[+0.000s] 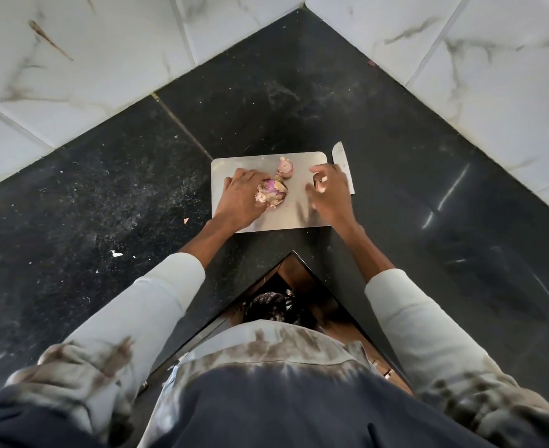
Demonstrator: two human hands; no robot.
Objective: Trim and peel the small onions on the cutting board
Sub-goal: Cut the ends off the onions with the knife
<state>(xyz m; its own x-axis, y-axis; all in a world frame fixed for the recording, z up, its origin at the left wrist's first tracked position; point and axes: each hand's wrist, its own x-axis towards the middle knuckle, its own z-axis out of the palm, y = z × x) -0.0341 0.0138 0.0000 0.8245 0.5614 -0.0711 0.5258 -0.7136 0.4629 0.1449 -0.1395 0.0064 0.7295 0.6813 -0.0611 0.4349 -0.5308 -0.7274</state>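
A steel cutting board (292,218) lies on the black counter in the corner. My left hand (242,197) grips a small purple onion (273,194) with loose dry skin hanging off it, at the board's left middle. A second small onion (286,169), its end cut, sits near the board's far edge. My right hand (329,192) hovers over the board's right side, fingers curled around a small pale piece of onion (321,184). A knife (342,163) lies beside the board's right edge, its blade partly hidden by my right hand.
The black granite counter (105,189) meets white marble-tiled walls (492,76) on both sides. Bits of peel (116,253) dot the counter at left. Below the counter's inner corner sits a dark bin bag (273,307) with scraps.
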